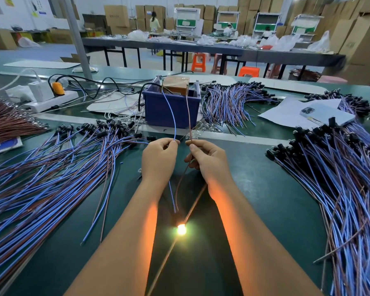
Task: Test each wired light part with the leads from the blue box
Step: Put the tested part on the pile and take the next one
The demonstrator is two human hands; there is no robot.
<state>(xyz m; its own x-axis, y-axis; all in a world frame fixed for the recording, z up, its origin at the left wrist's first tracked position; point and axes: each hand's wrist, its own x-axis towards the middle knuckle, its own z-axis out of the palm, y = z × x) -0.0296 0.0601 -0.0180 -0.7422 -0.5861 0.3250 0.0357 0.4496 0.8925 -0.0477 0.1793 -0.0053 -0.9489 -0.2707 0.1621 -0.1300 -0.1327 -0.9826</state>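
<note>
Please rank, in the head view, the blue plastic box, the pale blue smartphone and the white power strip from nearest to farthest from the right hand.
1. Blue plastic box, just beyond the right hand.
2. Pale blue smartphone, far right, on paper.
3. White power strip, far left.

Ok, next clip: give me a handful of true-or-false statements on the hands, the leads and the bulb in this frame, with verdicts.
1. The left hand pinches the blue lead from the blue box. True.
2. The right hand lies flat on the table, holding nothing. False: it pinches the brown lead.
3. The bulb between the forearms is dark. False: it glows brightly.
4. A phone lies on white paper at the right. True.
5. The blue box stands on the floor. False: it stands on the green table.
</note>
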